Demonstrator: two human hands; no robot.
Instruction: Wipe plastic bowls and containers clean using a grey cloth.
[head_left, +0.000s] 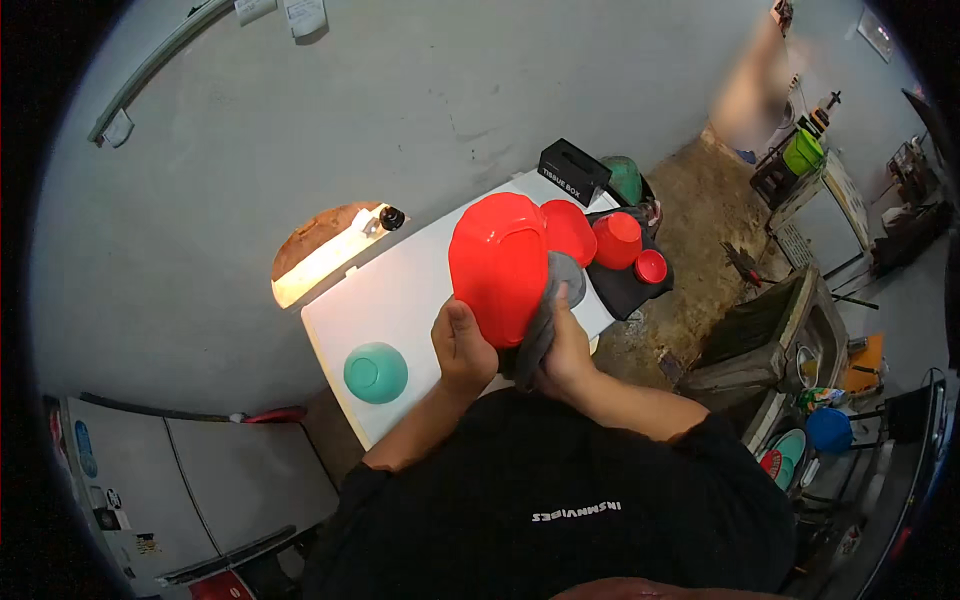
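A large red oval plastic dish (499, 262) is held up in front of me, tilted, with its base side facing the camera. My left hand (463, 345) grips its lower left edge, thumb on the surface. Against its right edge, my right hand (568, 349) presses a grey cloth (541, 322). Behind the dish, a smaller red dish (568, 232) and a red bowl (617, 240) lie toward the table's right end, both partly covered. A small red cup (650, 267) lies beside them on a black cloth (626, 289). An upturned turquoise bowl (376, 373) rests on the left.
The white table (337, 315) stands against a grey wall. On its far edge is a black tissue box (574, 171). A lit lamp (360, 232) glows behind it. To the right are a concrete sink (806, 330) and a green bucket (803, 153); a refrigerator (217, 480) is at lower left.
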